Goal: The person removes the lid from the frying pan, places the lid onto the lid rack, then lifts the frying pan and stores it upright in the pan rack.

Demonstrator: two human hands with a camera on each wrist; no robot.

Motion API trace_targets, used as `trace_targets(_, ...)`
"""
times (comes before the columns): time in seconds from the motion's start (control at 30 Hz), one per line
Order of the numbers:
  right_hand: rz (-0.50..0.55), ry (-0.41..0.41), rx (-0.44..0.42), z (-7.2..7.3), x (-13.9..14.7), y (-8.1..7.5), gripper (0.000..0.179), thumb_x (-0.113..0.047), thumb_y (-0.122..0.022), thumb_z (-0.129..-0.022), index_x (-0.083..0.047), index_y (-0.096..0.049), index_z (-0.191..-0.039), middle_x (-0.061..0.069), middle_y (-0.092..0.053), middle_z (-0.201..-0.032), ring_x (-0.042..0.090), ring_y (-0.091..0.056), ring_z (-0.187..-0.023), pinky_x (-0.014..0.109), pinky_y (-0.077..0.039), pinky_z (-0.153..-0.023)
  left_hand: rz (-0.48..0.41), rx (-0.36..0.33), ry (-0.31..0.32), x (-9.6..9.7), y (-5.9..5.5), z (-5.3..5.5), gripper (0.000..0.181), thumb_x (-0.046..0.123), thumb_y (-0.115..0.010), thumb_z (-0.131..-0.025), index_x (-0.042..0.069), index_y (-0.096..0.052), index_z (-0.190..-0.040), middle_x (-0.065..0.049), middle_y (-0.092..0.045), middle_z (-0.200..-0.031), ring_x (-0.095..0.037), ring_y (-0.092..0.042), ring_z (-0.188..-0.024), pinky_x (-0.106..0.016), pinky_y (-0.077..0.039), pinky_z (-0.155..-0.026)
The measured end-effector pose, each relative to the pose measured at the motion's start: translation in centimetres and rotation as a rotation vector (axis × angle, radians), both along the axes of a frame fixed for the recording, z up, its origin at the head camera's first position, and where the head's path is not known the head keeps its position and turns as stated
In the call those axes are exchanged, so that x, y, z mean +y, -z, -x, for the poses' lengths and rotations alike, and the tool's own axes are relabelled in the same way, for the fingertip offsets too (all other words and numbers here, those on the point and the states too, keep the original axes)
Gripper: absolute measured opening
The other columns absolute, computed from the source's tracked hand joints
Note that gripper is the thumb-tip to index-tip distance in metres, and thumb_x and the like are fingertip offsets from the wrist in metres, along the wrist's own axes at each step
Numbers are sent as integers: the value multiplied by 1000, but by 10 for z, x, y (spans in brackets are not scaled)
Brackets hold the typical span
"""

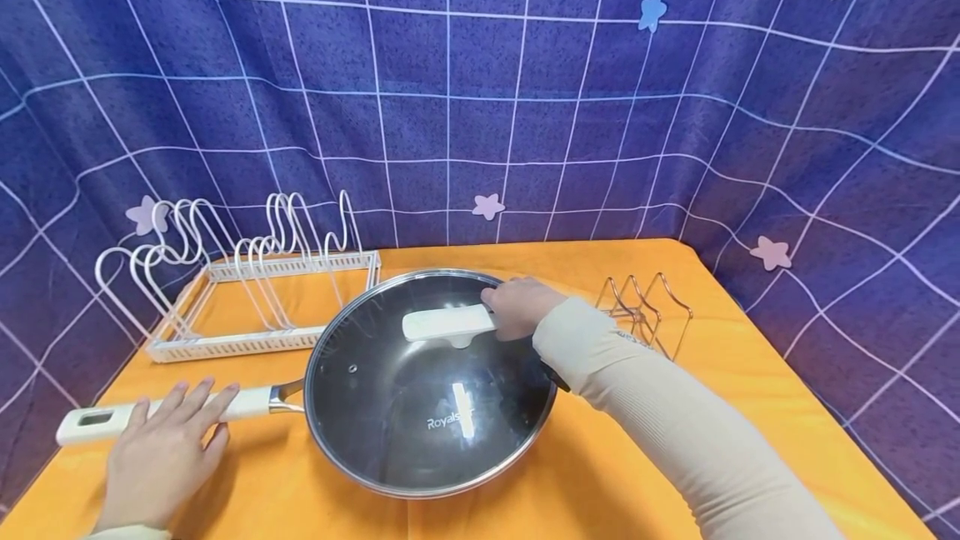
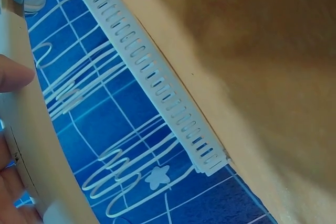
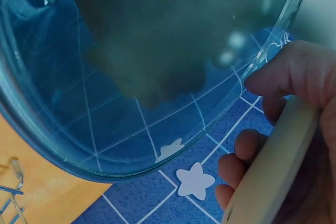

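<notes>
A dark wok-like pan with a long white handle [image 1: 247, 403] rests in the middle of the table under a clear glass lid [image 1: 405, 440] with a metal rim. My left hand [image 1: 161, 448] holds the pan's handle, fingers laid over its top. In the left wrist view, the thumb [image 2: 16, 74] presses one side of that handle, and the other fingers lie beyond it. My right hand [image 1: 521, 307] grips the right end of the lid's white handle [image 1: 442, 323]. The right wrist view shows those fingers [image 3: 247, 145] curled round the handle beside the glass.
Behind the pan's handle, at the left, stands a white rack [image 1: 247, 346] with several upright loops. A small metal wire rack [image 1: 637, 315] stands at the right, partly behind my right forearm. An orange cloth [image 1: 600, 473] covers the table, and a blue gridded curtain [image 1: 480, 123] hangs behind it.
</notes>
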State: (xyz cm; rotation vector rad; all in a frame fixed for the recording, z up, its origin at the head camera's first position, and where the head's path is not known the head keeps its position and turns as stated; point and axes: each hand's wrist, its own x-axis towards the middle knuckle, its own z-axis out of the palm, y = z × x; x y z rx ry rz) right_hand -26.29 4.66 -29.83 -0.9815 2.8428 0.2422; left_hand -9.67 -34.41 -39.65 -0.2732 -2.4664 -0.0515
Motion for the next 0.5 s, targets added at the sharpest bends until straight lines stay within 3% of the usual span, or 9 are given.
trace_targets(0.5,-18,24,-13,0,-1,2,23,-19,-67,-81,-12,-57,-101,1,-61,-83,21,-54,-77,37,-45,-79,7,11,-17,1,-1,-1,45,17,-68,-62,8,-68,-106,-23,-66,-107,-48,-59,-99,-66,-36,-90)
